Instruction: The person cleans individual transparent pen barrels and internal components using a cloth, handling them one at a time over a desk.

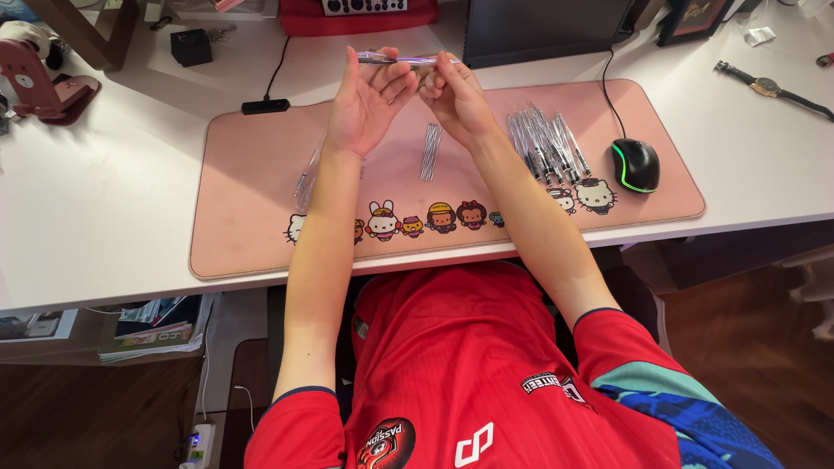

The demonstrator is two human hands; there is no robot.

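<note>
Both my hands are raised above a pink desk mat point(243, 226) and hold one clear-barrelled pen point(401, 60) level between them. My left hand point(367, 102) pinches its left end, palm towards me. My right hand point(456, 97) grips the right end with curled fingers. On the mat under them lies a small bunch of thin pen refills point(430, 151). A pile of several clear pens point(547, 143) rests to the right. More clear pen parts point(306, 178) lie partly hidden behind my left forearm.
A black mouse point(636, 163) with a green light sits on the mat's right end, its cable running back to a dark monitor base point(543, 30). A wristwatch point(769, 86) lies far right, a black adapter point(265, 106) and small box point(191, 46) at the back left.
</note>
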